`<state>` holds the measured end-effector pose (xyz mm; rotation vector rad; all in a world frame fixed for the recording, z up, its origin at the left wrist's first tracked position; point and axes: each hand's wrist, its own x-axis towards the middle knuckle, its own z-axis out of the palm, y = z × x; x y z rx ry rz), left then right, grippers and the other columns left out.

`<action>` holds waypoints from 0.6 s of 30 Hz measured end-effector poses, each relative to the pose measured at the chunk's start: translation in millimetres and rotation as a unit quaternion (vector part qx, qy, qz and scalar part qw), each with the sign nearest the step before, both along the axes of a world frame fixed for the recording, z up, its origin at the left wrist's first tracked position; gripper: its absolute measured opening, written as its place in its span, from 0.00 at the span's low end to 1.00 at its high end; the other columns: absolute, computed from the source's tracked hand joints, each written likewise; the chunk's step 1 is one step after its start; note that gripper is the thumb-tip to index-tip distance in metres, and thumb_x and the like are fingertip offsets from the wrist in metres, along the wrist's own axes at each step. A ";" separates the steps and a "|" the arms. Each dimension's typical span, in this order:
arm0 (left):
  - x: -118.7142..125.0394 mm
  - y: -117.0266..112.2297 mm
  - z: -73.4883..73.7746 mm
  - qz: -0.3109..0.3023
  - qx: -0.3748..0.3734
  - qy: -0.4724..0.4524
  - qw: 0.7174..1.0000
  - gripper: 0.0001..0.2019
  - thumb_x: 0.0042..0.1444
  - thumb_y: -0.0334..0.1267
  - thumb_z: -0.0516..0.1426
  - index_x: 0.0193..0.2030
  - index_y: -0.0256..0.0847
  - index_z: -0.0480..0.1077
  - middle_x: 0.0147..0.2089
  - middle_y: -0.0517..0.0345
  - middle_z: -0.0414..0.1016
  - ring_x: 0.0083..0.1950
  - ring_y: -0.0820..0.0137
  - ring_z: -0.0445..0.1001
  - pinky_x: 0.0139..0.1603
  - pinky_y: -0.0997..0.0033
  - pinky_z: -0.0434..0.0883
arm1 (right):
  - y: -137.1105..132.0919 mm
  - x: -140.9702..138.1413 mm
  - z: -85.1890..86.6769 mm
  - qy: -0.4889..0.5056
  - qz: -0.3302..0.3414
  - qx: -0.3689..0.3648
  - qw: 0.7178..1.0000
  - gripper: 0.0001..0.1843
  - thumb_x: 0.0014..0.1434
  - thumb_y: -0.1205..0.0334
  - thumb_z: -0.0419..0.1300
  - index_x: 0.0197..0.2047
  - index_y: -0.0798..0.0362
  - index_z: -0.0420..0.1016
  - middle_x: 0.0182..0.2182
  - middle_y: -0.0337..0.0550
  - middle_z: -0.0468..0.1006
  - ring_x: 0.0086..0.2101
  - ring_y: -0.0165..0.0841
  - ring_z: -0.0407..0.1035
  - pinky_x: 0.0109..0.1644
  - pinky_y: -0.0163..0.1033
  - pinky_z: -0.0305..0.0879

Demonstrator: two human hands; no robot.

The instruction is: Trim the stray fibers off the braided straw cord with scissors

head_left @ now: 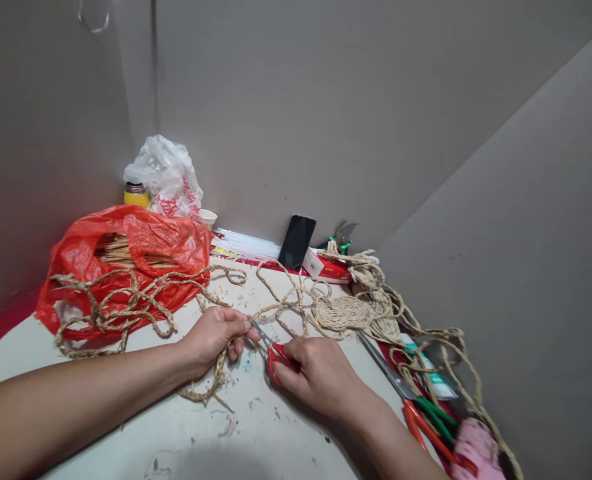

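Head view: your left hand (pixel 215 335) pinches the braided straw rope (pixel 211 387) on the white table (pixel 256 433); your right hand (pixel 321 373) grips red-handled scissors (pixel 271 350), blades at the rope.

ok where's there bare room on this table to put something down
Bare white tabletop shows between the forearms near the front edge, and in a strip below the crumpled red plastic bag. The right side is crowded with tangled braided straw rope and green-handled shears.

White table (pixel 256 433) carries a woven coil (pixel 343 312); braided rope (pixel 209 393) and a red bag (pixel 126 260) left of the coil; a phone (pixel 297 241) behind; long scissors (pixel 401 387) right.
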<state>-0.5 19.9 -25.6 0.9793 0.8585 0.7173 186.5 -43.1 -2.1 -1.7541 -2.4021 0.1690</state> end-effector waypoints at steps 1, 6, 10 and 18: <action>0.0 -0.1 0.5 0.000 -0.001 0.001 1.000 0.10 0.43 0.40 0.61 0.26 0.32 0.71 0.27 0.53 0.77 0.15 0.82 0.60 0.16 0.79 0.55 | 0.1 0.2 0.3 0.005 0.000 -0.005 1.000 0.14 0.54 0.62 0.55 0.18 0.52 0.68 0.16 0.36 0.69 0.19 0.27 0.53 0.26 0.36 0.42; -0.8 -0.4 2.3 0.004 -0.011 -0.007 1.000 0.10 0.43 0.39 0.61 0.25 0.33 0.71 0.26 0.55 0.77 0.14 0.82 0.60 0.16 0.79 0.54 | 0.3 0.3 2.6 0.016 0.003 -0.014 1.000 0.15 0.53 0.63 0.55 0.17 0.52 0.66 0.15 0.34 0.65 0.19 0.27 0.50 0.26 0.36 0.41; -1.2 0.0 0.5 0.004 -0.013 -0.011 1.000 0.09 0.43 0.38 0.61 0.26 0.32 0.71 0.26 0.54 0.77 0.14 0.82 0.60 0.16 0.79 0.55 | 0.0 -0.6 2.4 0.023 0.002 -0.011 1.000 0.15 0.53 0.63 0.55 0.16 0.52 0.65 0.14 0.33 0.63 0.19 0.26 0.49 0.25 0.36 0.40; -0.6 0.9 -3.1 0.007 -0.018 -0.020 1.000 0.10 0.41 0.39 0.61 0.26 0.32 0.71 0.27 0.53 0.77 0.15 0.82 0.59 0.16 0.79 0.56 | -0.5 0.6 -2.3 0.037 0.002 -0.006 0.999 0.14 0.53 0.65 0.54 0.16 0.52 0.63 0.14 0.32 0.62 0.19 0.26 0.49 0.25 0.35 0.42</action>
